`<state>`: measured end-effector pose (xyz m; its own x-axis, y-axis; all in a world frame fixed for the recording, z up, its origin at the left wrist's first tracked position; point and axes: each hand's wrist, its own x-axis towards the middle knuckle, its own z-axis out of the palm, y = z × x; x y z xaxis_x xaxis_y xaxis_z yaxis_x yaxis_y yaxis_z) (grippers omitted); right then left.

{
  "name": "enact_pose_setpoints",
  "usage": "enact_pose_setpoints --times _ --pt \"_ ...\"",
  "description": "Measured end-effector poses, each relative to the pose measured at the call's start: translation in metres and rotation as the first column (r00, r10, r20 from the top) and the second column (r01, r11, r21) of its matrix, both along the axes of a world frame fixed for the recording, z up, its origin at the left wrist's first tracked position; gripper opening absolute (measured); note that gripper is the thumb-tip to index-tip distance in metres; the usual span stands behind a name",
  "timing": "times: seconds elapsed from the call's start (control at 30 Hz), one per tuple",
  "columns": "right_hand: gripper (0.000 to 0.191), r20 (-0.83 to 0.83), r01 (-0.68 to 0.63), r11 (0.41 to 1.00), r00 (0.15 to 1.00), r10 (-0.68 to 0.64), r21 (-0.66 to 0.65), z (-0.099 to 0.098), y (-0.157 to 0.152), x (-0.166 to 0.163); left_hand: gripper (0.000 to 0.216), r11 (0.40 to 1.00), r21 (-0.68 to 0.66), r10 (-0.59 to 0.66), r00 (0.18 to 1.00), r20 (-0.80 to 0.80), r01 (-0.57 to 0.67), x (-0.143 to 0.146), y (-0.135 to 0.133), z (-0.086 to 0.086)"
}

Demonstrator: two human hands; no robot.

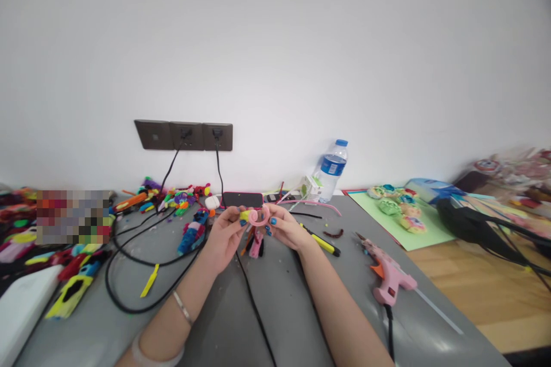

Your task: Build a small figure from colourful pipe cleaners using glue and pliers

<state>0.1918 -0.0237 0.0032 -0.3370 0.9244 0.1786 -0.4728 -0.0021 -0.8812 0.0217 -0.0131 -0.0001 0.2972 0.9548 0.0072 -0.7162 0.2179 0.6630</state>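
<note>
A pink pipe cleaner [260, 222], bent into an open curl with a coiled end, is held up between my two hands over the table. My left hand [224, 236] is closed with thumb and fingers pinching the coiled end, and a small yellow bit [244, 215] shows at these fingertips. On the other side of the curl, my right hand [287, 228] pinches it between thumb and fingers. Just below and behind the hands lies a small pink, black and orange fuzzy piece [256, 245], partly hidden. A phone [243, 200] lies behind the hands.
At right lies a pink glue gun [394, 281] with its cord. A yellow cutter knife [325, 244] is beside my right forearm. Black cables [129, 308] loop at left near several colourful fuzzy figures [71, 295]. A water bottle [333, 169] leans by the wall.
</note>
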Motion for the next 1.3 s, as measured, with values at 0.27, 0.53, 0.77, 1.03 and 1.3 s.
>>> enact_pose_setpoints --times 0.27,0.53,0.77,1.03,1.3 --pt "0.029 0.005 -0.013 1.0 1.0 0.013 -0.017 -0.0025 0.0014 0.0009 0.026 0.998 -0.042 -0.036 0.999 0.012 0.037 0.002 -0.0035 0.0005" --pt "0.029 -0.007 -0.045 0.999 0.999 0.045 -0.001 -0.0035 0.0028 0.002 0.026 0.991 -0.105 -0.086 0.996 -0.009 0.085 0.0029 -0.0081 0.004" --pt "0.023 0.003 -0.05 0.999 0.999 0.05 0.002 -0.0037 0.0038 0.0017 0.028 0.994 -0.104 -0.031 0.999 -0.014 0.03 0.0007 -0.0044 0.0057" --pt "0.023 0.049 -0.004 0.999 0.999 0.003 0.032 -0.0028 0.0034 0.0012 0.028 0.993 -0.12 -0.019 0.999 -0.039 0.014 -0.0002 -0.0028 0.0047" --pt "0.019 -0.017 0.065 0.997 0.998 -0.065 0.048 0.0001 0.0045 0.0005 0.028 0.993 -0.114 -0.033 0.998 -0.057 0.026 0.0004 -0.0033 0.0051"
